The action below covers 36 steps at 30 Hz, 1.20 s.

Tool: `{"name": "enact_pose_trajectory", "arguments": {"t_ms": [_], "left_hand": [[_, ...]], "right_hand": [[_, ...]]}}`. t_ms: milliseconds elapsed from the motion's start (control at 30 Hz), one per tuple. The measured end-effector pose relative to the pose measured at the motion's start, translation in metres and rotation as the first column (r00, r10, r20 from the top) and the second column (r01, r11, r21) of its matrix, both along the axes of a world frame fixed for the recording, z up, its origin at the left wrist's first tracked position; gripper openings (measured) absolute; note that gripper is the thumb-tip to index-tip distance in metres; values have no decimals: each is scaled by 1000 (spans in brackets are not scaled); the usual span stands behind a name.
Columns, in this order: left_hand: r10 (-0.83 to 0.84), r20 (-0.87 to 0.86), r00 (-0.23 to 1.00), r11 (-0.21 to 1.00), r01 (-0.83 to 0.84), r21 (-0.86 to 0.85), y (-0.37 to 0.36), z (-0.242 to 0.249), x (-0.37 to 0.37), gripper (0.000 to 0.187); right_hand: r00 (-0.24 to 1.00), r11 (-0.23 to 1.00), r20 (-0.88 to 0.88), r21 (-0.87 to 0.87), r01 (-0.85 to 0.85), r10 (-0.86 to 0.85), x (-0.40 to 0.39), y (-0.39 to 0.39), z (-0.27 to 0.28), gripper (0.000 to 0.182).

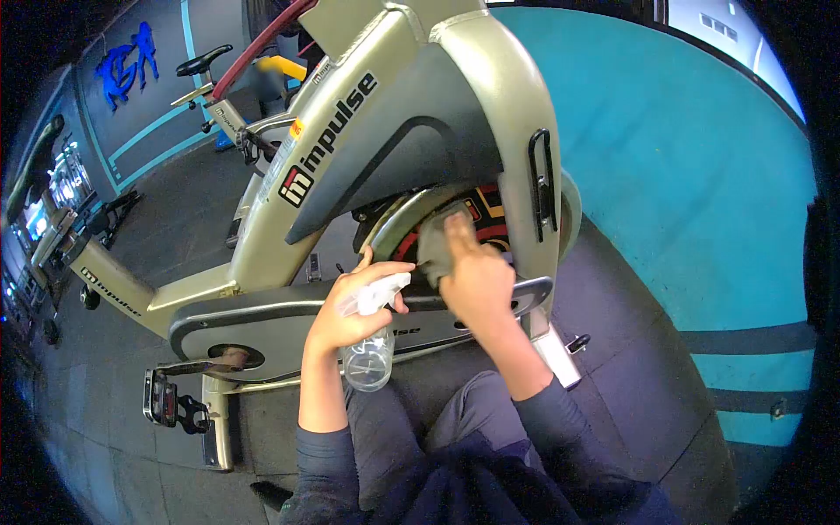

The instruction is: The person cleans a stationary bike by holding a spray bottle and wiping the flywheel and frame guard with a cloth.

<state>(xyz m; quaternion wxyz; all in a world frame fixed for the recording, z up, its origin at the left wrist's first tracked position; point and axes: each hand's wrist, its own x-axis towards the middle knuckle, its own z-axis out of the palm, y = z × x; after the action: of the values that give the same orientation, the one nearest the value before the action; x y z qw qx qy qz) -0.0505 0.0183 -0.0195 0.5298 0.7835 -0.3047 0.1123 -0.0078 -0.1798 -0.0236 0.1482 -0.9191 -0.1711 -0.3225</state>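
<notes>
Head view, crouched at the front end of a grey spin bike (350, 149).

Left hand (350, 311): fingers wrapped fully round the neck of a clear spray bottle (369, 350). White trigger head sits above my thumb and points right; bottle body hangs below the fist, long axis roughly vertical. Bottle is held just near of the black chain guard (262, 319), not touching it as far as I can tell.

Right hand (477, 280): flat, fingers extended up and to the left, pressing a grey cloth (435, 245) against the flywheel (407, 223). Not a closed grip; the cloth is pinned between palm, fingers and the metal rim. The cloth lies under and just beyond my fingertips, between the fork leg (516, 131) on the right and the frame body on the left.

Key relation: the flywheel lies far and slightly right of the bottle; the nozzle faces towards my right hand, which is the nearer hand to the wheel. Hands are near each other, not touching.

Left: pedal (171, 402) low, near the floor. Far left: another bike (219, 96).
</notes>
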Motion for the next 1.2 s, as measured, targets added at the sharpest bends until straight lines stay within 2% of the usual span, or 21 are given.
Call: {"name": "enact_pose_trajectory", "arguments": {"t_ms": [33, 167, 233, 267, 367, 433, 500, 567, 600, 633, 700, 833, 933, 1067, 1133, 1200], "left_hand": [[11, 23, 1000, 1000, -12, 19, -1, -1, 0, 58], [2, 24, 1000, 1000, -2, 14, -1, 0, 0, 58], [8, 20, 1000, 1000, -8, 8, -1, 1, -1, 58], [12, 18, 1000, 1000, -12, 5, -1, 1, -1, 58], [-1, 5, 1000, 1000, 1, -12, -1, 2, -1, 59], [-29, 13, 999, 999, 29, -14, 1, 1, 0, 60], [-34, -66, 997, 996, 28, -90, 0, 0, -3, 60], [-22, -37, 999, 998, 19, -67, -2, -1, -2, 60], [-11, -80, 997, 996, 4, -91, -3, -1, -3, 60], [2, -121, 993, 994, -16, -111, -3, 0, -4, 60], [6, -88, 996, 997, -13, -76, 0, -1, -2, 60], [-12, -68, 998, 999, 10, -32, 0, 0, -1, 59], [-7, -37, 999, 1000, 6, -13, 0, -1, -1, 58], [-13, 8, 1000, 1000, 13, 11, 1, -1, 2, 59], [-3, 24, 1000, 999, 2, 38, 1, -2, 2, 62], [-11, 13, 1000, 1000, 10, 14, 1, -2, 1, 62]], "right_hand": [[998, 998, 3, 21, 61, -61, 5, -5, 5, 70], [995, 986, 13, 135, 94, -97, 14, -6, 6, 70], [981, 987, 160, 130, 91, -111, 19, 2, 0, 71], [982, 988, 158, 126, 87, -107, 21, 4, -1, 71], [973, 995, 219, 84, 62, -79, 23, 8, -1, 69], [986, 1000, 162, -17, -27, 29, 15, 13, -2, 68], [966, 989, 222, -97, -110, 130, 10, 24, -15, 59], [956, 984, 248, -117, -134, 160, 8, 35, -20, 56], [955, 985, 249, -110, -136, 159, 5, 35, -21, 56], [959, 990, 250, -75, -119, 135, 3, 36, -20, 56], [961, 994, 254, -30, -110, 114, -1, 37, -18, 56], [988, 998, 139, 20, -66, 63, -1, 22, -14, 64], [995, 998, 82, 44, 53, -56, 8, 8, -4, 73], [988, 986, 85, 112, 121, -130, 20, -6, 1, 67], [954, 933, -30, 199, 299, -299, 22, 1, 0, 64], [960, 945, 3, 180, 274, -279, 25, 1, -5, 64]]}}
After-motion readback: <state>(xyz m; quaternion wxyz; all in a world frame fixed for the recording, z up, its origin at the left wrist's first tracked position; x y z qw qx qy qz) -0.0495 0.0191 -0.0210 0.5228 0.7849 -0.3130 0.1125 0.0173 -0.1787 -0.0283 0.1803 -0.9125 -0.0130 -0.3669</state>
